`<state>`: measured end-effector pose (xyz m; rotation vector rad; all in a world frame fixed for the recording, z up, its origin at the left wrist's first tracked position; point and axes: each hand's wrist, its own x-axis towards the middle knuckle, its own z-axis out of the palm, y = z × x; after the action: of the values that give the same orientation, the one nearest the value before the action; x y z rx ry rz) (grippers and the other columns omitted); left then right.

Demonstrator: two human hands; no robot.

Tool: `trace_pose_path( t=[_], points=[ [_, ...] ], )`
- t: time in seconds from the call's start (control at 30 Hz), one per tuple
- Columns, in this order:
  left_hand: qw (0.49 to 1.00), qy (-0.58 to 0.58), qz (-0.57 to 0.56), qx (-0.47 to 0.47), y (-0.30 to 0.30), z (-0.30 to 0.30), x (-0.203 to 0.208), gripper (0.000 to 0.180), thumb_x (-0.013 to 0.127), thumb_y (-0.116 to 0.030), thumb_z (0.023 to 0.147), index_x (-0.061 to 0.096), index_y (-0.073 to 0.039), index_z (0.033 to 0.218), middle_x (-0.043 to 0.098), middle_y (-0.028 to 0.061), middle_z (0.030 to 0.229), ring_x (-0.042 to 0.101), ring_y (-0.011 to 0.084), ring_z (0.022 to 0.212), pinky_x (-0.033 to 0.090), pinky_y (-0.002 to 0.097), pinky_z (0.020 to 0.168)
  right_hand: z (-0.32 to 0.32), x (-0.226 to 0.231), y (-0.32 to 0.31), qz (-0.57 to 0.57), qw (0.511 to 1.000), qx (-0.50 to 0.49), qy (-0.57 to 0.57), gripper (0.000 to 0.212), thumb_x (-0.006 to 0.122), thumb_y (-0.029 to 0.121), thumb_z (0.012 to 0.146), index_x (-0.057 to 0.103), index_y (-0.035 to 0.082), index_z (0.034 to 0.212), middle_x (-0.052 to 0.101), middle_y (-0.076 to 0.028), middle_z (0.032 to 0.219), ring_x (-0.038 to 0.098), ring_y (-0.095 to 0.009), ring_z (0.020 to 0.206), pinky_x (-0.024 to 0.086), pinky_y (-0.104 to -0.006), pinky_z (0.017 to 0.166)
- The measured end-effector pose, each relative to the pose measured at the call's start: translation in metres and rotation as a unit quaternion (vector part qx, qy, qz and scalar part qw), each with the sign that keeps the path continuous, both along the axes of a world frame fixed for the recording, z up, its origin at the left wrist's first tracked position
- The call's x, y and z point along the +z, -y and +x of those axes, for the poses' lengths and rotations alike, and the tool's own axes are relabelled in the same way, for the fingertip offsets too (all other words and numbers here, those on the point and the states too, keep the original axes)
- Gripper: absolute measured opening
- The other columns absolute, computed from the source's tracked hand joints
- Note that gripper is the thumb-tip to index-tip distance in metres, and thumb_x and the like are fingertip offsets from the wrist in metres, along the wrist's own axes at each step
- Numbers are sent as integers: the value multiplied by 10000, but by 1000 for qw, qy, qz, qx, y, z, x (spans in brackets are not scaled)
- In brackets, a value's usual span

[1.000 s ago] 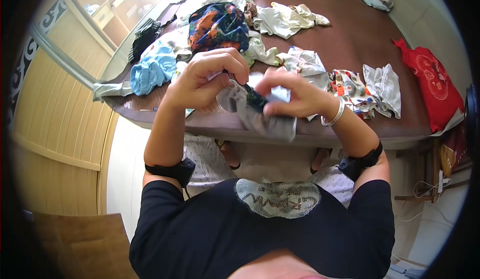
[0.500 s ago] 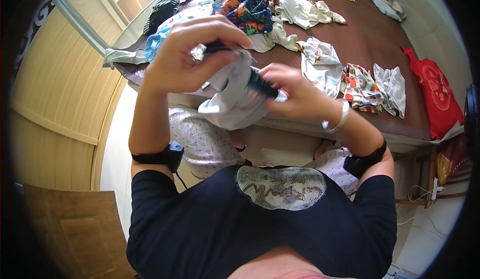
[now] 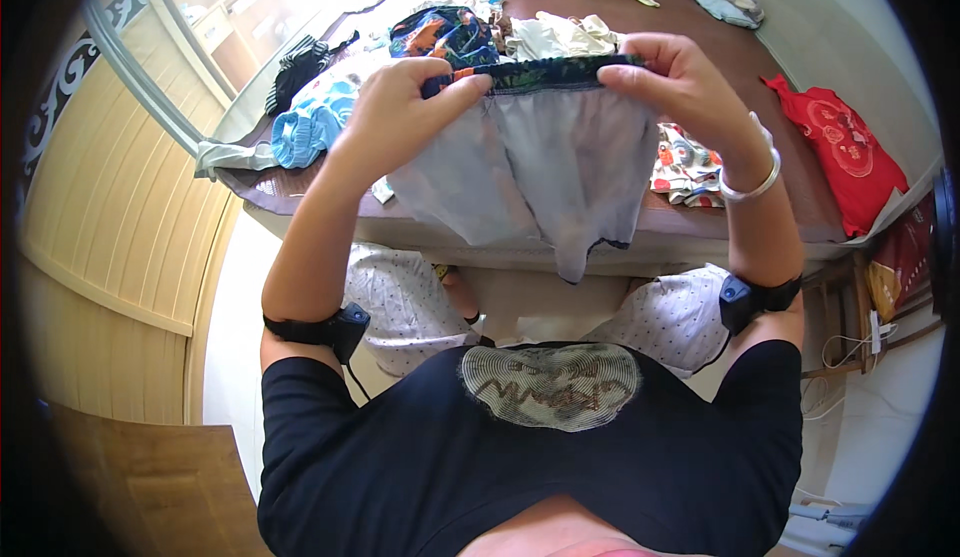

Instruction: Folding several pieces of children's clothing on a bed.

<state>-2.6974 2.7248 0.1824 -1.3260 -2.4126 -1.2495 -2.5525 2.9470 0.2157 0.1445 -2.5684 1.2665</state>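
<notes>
Pulled open from its earlier bunch, the greyish-white garment (image 3: 590, 147) hangs before the bed's near edge (image 3: 715, 227), dark patterned waistband (image 3: 550, 74) uppermost; my raised left hand (image 3: 405, 107) and right hand (image 3: 690, 87) pinch its ends, held wide apart.

Cream clothes (image 3: 560, 39) partly hidden behind held garment (image 3: 572, 152); black shirt (image 3: 530, 462) cut by lower edge.

Grey garment (image 3: 450, 172) looked thin, matt, faintly sheer cloth; dark waistband (image 3: 550, 74), opaque matt cloth. Bracelet (image 3: 750, 196) was smooth, glossy metal. Trousers (image 3: 405, 307) looked matt cloth; brown panel (image 3: 165, 487), lower left, smooth wood.
</notes>
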Motion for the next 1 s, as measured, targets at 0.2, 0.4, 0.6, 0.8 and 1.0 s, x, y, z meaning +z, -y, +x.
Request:
trace_pose_path(
  t=[0.2,0.4,0.6,0.8,1.0],
  points=[
    [853,459,90,-233,-22,18,-23,437,529,-268,906,428,-4,1239,583,51,1015,547,84,912,449,222,772,13,-31,38,-211,958,187,57,439,629,144,823,452,39,1210,558,-66,880,566,-133,825,518,-265,710],
    [885,303,21,-352,-16,25,-20,552,637,20,716,344,-26,1181,554,49,945,522,80,857,426,226,761,1,-37,29,190,949,62,-245,550,738,195,693,486,76,1167,593,-116,855,578,-247,775,468,-334,711],
    [870,338,204,-295,-42,8,-84,588,677,-55,691,418,11,1215,582,78,1032,547,152,968,413,284,867,-47,-33,-17,-103,993,56,18,257,693,99,706,592,33,934,570,26,786,494,-31,737,422,-195,683],
    [975,154,37,-157,-104,-31,-169,378,654,-115,741,541,20,1075,586,186,1018,574,236,968,439,321,849,-86,9,-102,-28,946,-206,-247,325,610,126,688,582,6,988,621,-71,812,579,-137,708,470,-273,628],
    [989,47,139,-14,-138,-70,-178,424,649,-151,765,497,2,1130,526,173,1043,548,266,930,449,348,819,-71,-3,-138,160,884,-322,-298,335,574,122,699,600,10,1014,647,-123,791,624,-199,691,485,-314,652]
  ],
)
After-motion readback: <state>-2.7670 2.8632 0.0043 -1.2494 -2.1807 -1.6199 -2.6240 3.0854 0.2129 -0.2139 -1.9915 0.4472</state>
